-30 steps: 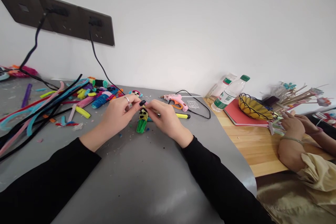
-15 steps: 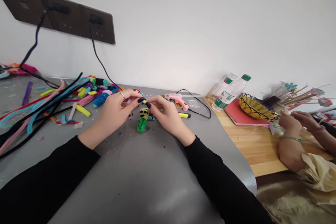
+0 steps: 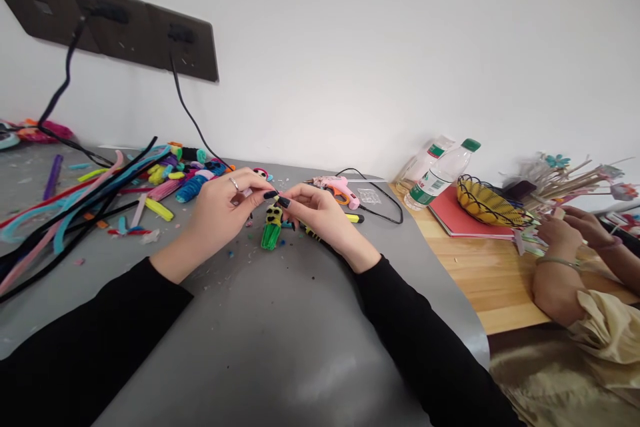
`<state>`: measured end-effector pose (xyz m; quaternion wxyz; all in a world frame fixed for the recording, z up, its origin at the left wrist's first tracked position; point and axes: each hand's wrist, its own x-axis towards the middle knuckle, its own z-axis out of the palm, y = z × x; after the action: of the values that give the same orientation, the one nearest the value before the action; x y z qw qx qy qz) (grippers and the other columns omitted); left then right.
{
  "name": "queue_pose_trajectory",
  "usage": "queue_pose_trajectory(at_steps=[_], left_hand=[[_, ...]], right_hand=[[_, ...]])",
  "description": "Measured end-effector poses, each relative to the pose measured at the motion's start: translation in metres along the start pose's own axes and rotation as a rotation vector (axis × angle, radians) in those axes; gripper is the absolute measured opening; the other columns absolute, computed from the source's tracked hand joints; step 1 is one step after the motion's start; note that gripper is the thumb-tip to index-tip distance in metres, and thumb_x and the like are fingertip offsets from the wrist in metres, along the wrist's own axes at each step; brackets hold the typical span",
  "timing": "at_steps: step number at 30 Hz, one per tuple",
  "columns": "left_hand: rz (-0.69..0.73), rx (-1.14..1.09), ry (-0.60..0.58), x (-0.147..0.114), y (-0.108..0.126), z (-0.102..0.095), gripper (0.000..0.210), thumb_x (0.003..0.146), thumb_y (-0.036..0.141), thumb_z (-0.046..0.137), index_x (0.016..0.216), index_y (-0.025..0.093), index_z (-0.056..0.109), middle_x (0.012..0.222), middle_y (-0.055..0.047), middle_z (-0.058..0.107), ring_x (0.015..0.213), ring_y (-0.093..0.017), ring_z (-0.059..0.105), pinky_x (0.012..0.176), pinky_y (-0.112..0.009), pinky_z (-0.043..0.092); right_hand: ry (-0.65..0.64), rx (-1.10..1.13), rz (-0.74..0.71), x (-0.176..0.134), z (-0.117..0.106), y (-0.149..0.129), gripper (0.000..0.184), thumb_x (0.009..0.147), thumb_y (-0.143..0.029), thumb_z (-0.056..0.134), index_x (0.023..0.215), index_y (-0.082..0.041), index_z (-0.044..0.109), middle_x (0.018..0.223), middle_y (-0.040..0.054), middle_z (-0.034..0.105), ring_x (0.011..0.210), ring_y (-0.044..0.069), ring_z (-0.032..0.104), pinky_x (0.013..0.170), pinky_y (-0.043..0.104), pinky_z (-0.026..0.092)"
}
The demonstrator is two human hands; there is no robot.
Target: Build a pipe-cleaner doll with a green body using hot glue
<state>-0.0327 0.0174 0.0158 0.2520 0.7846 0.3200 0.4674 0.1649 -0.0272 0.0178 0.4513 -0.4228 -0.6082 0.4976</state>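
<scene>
Above the grey table mat, my left hand (image 3: pixel 223 210) is closed in a pinch, its thumb and index fingertips meeting those of my right hand (image 3: pixel 323 217). Both pinch what looks like a thin pipe cleaner; the fingertips hide most of it. A black-and-yellow striped length of pipe cleaner (image 3: pixel 315 236) shows beneath my right hand, running back under the wrist. Just below the fingertips is a small fuzzy figure (image 3: pixel 271 235), green at the bottom and yellow with black spots above. Small blue bits lie around it.
Loose pipe cleaners (image 3: pixel 80 203) and fuzzy coloured pieces (image 3: pixel 193 187) cover the mat's left side. Behind my right hand lie a pink glue gun (image 3: pixel 345 188) and its black cord. Bottles (image 3: pixel 434 177), a yellow basket (image 3: pixel 487 203) and a co-worker's hands (image 3: pixel 560 233) are at the right.
My fingertips have drawn closer together, covering the yellowish bit between them. The striped pipe cleaner has come into sight under my right hand. The co-worker's hands have shifted slightly.
</scene>
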Motion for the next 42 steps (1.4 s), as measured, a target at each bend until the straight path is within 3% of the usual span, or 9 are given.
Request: queue_pose_trajectory(at_steps=[9,17,22,27,30,33,37,42], left_hand=[[-0.209,-0.236,-0.059,0.001,-0.001,-0.002,0.036,0.085,0.055,0.073,0.089,0.02,0.076,0.09,-0.006,0.074,0.054,-0.012,0.054,0.048,-0.028,0.048],[-0.165,-0.175,-0.039,0.001,0.004,0.0,0.033,0.088,0.054,0.069,0.086,0.022,0.074,0.082,-0.004,0.074,0.058,-0.016,0.061,0.045,-0.026,0.046],[-0.005,-0.028,-0.03,0.0,-0.001,0.0,0.024,0.094,0.041,0.063,0.083,0.023,0.074,0.086,-0.004,0.076,0.07,-0.019,0.068,0.054,-0.028,0.052],[0.281,0.128,0.04,-0.003,-0.008,0.001,0.023,0.1,0.022,0.059,0.081,0.022,0.073,0.084,-0.003,0.079,0.079,-0.019,0.072,0.07,-0.029,0.057],[0.453,0.227,0.072,-0.005,-0.01,0.001,0.026,0.102,0.018,0.057,0.083,0.022,0.074,0.083,-0.004,0.078,0.082,-0.02,0.073,0.08,-0.031,0.058],[0.513,0.302,0.026,-0.006,-0.01,0.002,0.03,0.104,0.018,0.053,0.084,0.022,0.074,0.082,-0.004,0.078,0.08,-0.019,0.071,0.079,-0.031,0.057],[0.416,0.291,-0.02,-0.006,-0.008,0.004,0.031,0.105,0.022,0.049,0.085,0.022,0.072,0.084,-0.005,0.077,0.083,-0.02,0.071,0.079,-0.032,0.057],[0.014,0.203,-0.038,-0.003,-0.008,0.001,0.023,0.098,0.035,0.051,0.093,0.022,0.069,0.091,-0.006,0.074,0.074,-0.021,0.067,0.062,-0.03,0.054]], right_hand=[[-0.034,0.142,-0.014,0.0,-0.002,0.001,0.042,0.083,-0.059,0.082,0.091,-0.02,0.069,0.077,-0.0012,0.067,0.07,0.011,0.058,0.068,0.025,0.048],[-0.042,0.16,0.022,0.002,-0.001,0.002,0.043,0.08,-0.058,0.083,0.087,-0.02,0.067,0.072,-0.0031,0.067,0.065,0.009,0.056,0.062,0.024,0.046],[-0.02,0.148,0.071,0.001,0.0,0.0,0.036,0.078,-0.047,0.085,0.085,-0.019,0.064,0.068,-0.0055,0.064,0.058,0.007,0.053,0.057,0.021,0.043],[0.001,0.124,0.146,0.0,0.004,-0.001,0.025,0.076,-0.035,0.081,0.08,-0.02,0.061,0.063,-0.008,0.06,0.053,0.006,0.051,0.052,0.02,0.039],[0.028,0.088,0.169,-0.001,0.005,-0.002,0.017,0.075,-0.029,0.073,0.075,-0.02,0.058,0.058,-0.0087,0.059,0.05,0.005,0.049,0.05,0.019,0.037],[0.034,0.046,0.195,-0.001,0.005,-0.002,0.015,0.075,-0.027,0.069,0.07,-0.02,0.057,0.053,-0.0087,0.057,0.046,0.005,0.047,0.048,0.019,0.033],[0.056,0.064,0.207,0.0,0.002,-0.001,0.018,0.076,-0.03,0.074,0.072,-0.019,0.06,0.056,-0.0073,0.059,0.048,0.005,0.048,0.048,0.019,0.034],[0.081,0.177,0.077,-0.002,0.0,-0.007,0.04,0.083,-0.055,0.079,0.101,-0.022,0.064,0.077,-0.0028,0.07,0.059,0.009,0.057,0.057,0.024,0.045]])
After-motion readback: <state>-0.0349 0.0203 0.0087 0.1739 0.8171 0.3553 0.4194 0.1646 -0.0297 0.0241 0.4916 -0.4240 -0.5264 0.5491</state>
